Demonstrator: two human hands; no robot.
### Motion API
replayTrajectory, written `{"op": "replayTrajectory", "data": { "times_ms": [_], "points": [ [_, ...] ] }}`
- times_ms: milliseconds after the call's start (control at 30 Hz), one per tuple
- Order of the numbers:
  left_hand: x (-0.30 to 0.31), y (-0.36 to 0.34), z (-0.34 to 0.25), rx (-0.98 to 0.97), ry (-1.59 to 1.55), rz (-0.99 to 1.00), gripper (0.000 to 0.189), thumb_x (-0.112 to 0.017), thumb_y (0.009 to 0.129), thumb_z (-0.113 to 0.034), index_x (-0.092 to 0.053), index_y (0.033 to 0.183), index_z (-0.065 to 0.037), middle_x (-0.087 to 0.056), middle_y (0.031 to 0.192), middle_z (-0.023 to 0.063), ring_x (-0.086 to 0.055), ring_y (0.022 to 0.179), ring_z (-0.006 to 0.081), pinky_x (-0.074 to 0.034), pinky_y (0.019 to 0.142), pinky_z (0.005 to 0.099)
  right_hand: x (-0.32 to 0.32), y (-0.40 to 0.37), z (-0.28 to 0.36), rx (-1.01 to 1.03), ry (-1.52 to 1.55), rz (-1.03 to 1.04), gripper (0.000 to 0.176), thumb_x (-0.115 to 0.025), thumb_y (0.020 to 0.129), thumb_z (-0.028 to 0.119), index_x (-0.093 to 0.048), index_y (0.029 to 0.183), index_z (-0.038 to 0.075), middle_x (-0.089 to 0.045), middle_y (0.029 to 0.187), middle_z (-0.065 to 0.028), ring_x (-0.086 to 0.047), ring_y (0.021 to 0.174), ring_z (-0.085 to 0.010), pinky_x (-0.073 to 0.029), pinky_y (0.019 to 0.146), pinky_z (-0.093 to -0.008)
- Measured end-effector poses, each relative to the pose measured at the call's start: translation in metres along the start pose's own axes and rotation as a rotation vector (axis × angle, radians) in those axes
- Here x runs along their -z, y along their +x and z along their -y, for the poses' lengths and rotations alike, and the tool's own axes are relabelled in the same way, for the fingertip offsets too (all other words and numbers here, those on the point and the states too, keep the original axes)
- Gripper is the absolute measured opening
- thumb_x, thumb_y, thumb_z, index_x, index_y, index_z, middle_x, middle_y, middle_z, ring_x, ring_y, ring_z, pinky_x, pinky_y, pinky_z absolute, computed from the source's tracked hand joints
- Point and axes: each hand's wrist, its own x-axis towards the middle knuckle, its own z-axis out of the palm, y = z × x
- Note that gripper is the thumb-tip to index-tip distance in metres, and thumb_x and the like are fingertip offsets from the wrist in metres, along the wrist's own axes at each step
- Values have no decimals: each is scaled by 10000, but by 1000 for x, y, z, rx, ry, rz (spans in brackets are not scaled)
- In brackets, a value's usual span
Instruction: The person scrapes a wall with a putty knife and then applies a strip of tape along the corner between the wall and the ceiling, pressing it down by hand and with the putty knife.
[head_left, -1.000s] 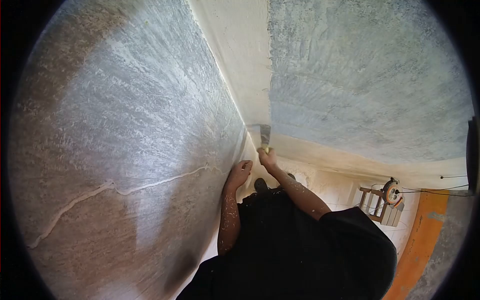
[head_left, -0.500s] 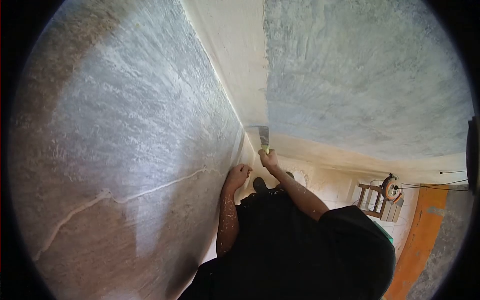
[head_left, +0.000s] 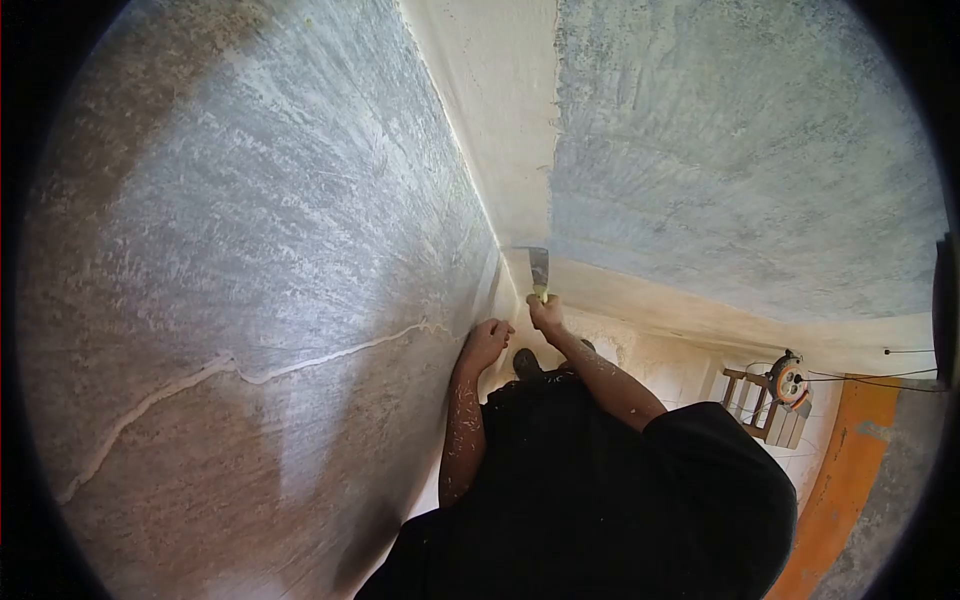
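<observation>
My right hand [head_left: 546, 314] is wrapped around the pale yellow-green handle of a putty knife [head_left: 539, 266]. Its dark blade points up and lies against the cream strip [head_left: 500, 120] in the wall corner, just below the lower left corner of the grey-blue patch [head_left: 740, 150]. To the left, my left hand [head_left: 487, 343] is beside the grey mottled wall [head_left: 290, 220], touching or almost touching it. The fingers there are loosely curled together, and I see nothing in them. White flecks dot both forearms.
A pale, jagged filled crack [head_left: 320, 372] runs across the left wall. At right, a small wooden stool [head_left: 780, 425] has an orange-and-white cable reel [head_left: 789, 381] on it, with dark cords running right. Behind stands an orange-painted band [head_left: 850, 460]. My dark shoe [head_left: 526, 364] is below my hands.
The view has shifted slightly, so the walls sit further right and higher. Relative to the wall, the putty knife is a little lower. My left hand stays beside the left wall.
</observation>
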Motion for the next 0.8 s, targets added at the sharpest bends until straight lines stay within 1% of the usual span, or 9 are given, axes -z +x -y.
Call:
{"op": "replayTrajectory", "data": {
  "times_ms": [133,233,267,400,500,533,633,767,800],
  "points": [
    [7,-2,-17,76,118,48,365,-450,933,-284,-619,953,40,-624,809,94,-600,728,171,-474,722,294,-20,6,50,335,188,46,321,-542,820,216,-510,546,54,-463,461,11,-444,395,-103,-347,380,-290],
    [0,2,-4,6,0,-5,363,-454,902,-277,-638,903,36,-630,743,108,-600,683,177,-471,680,312,-18,10,25,255,96,12,321,-543,820,212,-505,538,62,-448,447,16,-434,393,-103,-348,383,-287],
    [1,4,-6,10,15,-1,364,-454,902,-278,-637,903,36,-631,745,109,-599,682,177,-471,680,311,-13,0,13,99,-1,-46,318,-550,816,212,-502,534,74,-447,450,22,-413,387,-99,-334,380,-288],
    [4,0,-13,47,83,7,362,-457,904,-279,-636,906,36,-634,756,112,-596,679,178,-470,681,311,-19,9,22,291,134,-70,332,-559,811,218,-505,525,59,-460,456,22,-415,384,-96,-333,373,-295],
    [1,-5,-11,35,66,-1,355,-461,907,-275,-634,912,35,-634,760,115,-597,676,177,-470,680,312,-26,7,48,238,157,17,320,-558,812,211,-503,534,61,-463,462,20,-416,388,-88,-339,376,-290],
    [2,-2,-12,10,50,-4,351,-463,908,-273,-634,915,34,-634,760,117,-597,674,177,-470,679,312,-24,4,28,276,114,-34,316,-564,818,214,-497,544,72,-454,462,22,-404,384,-84,-333,373,-289],
    [2,4,-8,36,26,9,348,-468,909,-273,-633,919,33,-632,758,121,-600,676,182,-470,679,314,-2,-5,14,18,83,0,311,-569,822,222,-502,556,75,-448,458,21,-412,386,-87,-337,376,-284],
    [3,-2,-11,38,37,10,365,-463,919,-291,-624,938,36,-614,774,76,-594,704,156,-467,657,291,-15,-10,53,123,185,33,282,-575,807,209,-526,588,38,-489,494,2,-472,428,-106,-366,404,-302],
    [2,-7,-13,40,39,12,364,-465,919,-290,-624,935,36,-611,771,73,-591,700,154,-467,656,292,-12,4,15,98,171,38,273,-580,805,208,-522,593,47,-485,497,-1,-464,420,-112,-356,398,-301]
  ]
}}
